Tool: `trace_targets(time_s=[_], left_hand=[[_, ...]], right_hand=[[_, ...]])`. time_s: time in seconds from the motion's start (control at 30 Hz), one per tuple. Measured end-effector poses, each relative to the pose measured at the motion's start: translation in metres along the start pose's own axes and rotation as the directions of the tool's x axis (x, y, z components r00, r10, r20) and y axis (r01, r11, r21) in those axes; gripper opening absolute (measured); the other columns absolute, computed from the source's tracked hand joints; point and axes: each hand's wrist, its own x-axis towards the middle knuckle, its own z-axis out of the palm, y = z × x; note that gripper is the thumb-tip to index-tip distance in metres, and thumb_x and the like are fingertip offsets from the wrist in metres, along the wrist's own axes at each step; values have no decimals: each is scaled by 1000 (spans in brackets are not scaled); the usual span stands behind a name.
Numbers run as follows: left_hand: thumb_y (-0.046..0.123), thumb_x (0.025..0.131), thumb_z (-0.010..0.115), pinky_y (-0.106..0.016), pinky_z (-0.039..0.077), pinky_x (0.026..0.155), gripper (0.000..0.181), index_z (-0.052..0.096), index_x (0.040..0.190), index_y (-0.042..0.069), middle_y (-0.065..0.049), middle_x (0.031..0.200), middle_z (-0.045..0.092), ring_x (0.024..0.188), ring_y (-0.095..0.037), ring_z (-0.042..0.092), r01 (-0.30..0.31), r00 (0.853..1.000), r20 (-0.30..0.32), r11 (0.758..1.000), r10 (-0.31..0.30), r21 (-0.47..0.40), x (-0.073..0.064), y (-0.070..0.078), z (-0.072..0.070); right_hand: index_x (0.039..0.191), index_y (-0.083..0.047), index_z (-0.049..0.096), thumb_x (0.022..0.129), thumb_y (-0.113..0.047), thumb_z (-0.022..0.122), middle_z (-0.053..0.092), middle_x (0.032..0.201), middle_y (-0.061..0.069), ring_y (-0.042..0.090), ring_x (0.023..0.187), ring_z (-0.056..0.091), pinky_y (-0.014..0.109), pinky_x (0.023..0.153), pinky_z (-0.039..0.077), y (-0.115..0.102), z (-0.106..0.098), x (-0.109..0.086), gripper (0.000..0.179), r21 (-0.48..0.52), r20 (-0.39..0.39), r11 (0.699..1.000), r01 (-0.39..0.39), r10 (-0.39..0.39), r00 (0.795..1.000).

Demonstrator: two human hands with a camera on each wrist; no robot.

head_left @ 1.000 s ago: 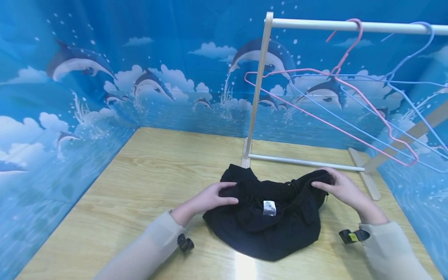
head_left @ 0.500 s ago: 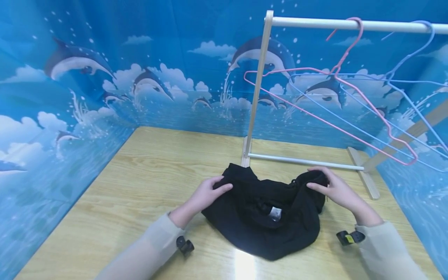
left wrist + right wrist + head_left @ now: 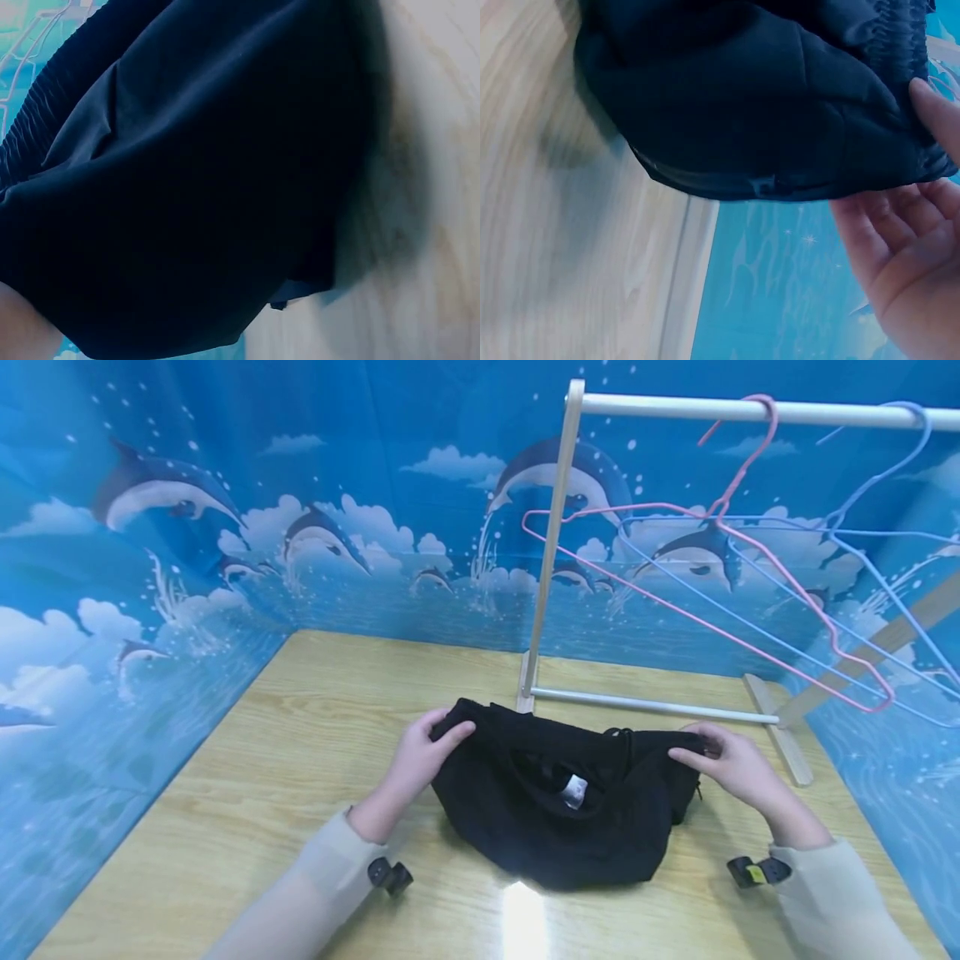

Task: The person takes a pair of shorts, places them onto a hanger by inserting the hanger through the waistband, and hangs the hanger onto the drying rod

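Black shorts with a gathered elastic waistband are held up by both hands close over the wooden table, the waist opening facing up. A white label shows inside the opening, and a drawstring loop stands at the far edge. My left hand pinches the left end of the waistband, thumb on the near side. At the right end my right hand grips the band, thumb inside view and fingers behind the cloth. The left wrist view is mostly filled by the dark fabric, hiding the left fingers.
Behind the shorts stands a rack with a white top bar, wooden legs and a low metal bar. A pink hanger and a blue hanger hang from it. Dolphin-print curtains surround the wooden table.
My left hand has shifted its hold outward and up to the left end of the waistband, stretching it wider. The shorts' lower edge has risen. The right hand stays at its end.
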Motion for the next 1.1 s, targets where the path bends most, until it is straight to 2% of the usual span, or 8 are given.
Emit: trace_targets(time_s=[0.2, 0.33, 0.47, 0.6, 0.77, 0.9, 1.0, 1.1], left_hand=[[21, 90, 70, -29, 53, 84, 28, 70, 107, -1, -16, 104, 71, 91, -16, 64, 0, 998, -64, 1000, 0, 7, 3, 7, -6], [23, 91, 68, -32, 51, 88, 29, 70, 109, 1, -16, 106, 71, 96, -19, 63, 5, 999, -41, 1000, -4, 19, 5, 2, -7], [22, 91, 68, -37, 51, 94, 30, 69, 112, 0, -16, 110, 70, 103, -24, 63, 9, 1000, 4, 1000, -9, 24, 4, -5, -7], [22, 91, 67, -42, 47, 102, 33, 67, 118, 2, -16, 119, 68, 115, -27, 61, -11, 999, 44, 999, 9, 41, 2, -10, -8], [20, 91, 67, -44, 47, 103, 35, 66, 120, 0, -18, 121, 66, 117, -31, 60, -48, 996, 74, 997, 44, 60, 1, -12, -8], [19, 91, 68, -45, 47, 102, 36, 66, 121, 0, -18, 121, 66, 117, -31, 61, -49, 996, 80, 996, 43, 74, -1, -12, -7], [18, 91, 68, -44, 46, 104, 36, 66, 121, 0, -18, 122, 66, 118, -31, 60, -53, 995, 92, 995, 46, 79, -1, -11, -6], [18, 91, 68, -44, 45, 105, 36, 66, 121, 0, -18, 122, 66, 119, -31, 59, -63, 992, 111, 995, 55, 76, -1, -11, -5]], right_hand=[[113, -2, 66, 92, -20, 68, 66, 98, -14, -14, 79, 54, 15, 63, 47, -1, -12, -4, 28, 52, -41, 996, 70, -67, 997], [112, -4, 66, 90, -16, 69, 60, 92, -27, -7, 73, 54, 17, 59, 45, -3, -17, -7, 24, 40, -65, 993, 114, -111, 992], [111, -6, 65, 90, -16, 70, 59, 96, -26, -9, 79, 56, 16, 62, 47, -5, -16, -8, 24, 37, -34, 992, 118, -117, 993], [111, -7, 65, 90, -17, 69, 63, 95, -13, -6, 74, 53, 18, 59, 46, -6, -11, -10, 23, 36, -1, 991, 130, -130, 992], [112, -7, 65, 90, -19, 69, 65, 96, 2, 1, 68, 46, 22, 56, 41, -7, -8, -12, 25, -13, 26, 990, 142, -142, 990], [118, -6, 63, 91, -20, 68, 67, 111, 13, -13, 85, 49, 17, 68, 47, -7, -9, -11, 31, -19, 70, 990, 137, -135, 988], [126, -5, 59, 92, -18, 66, 63, 123, 18, -21, 102, 44, 8, 79, 45, -6, -9, -12, 37, 15, 92, 988, 151, -151, 984], [133, -4, 55, 95, -16, 63, 59, 131, 10, -24, 109, 40, 2, 84, 40, -7, -8, -12, 41, 78, 91, 981, 175, -182, 979]])
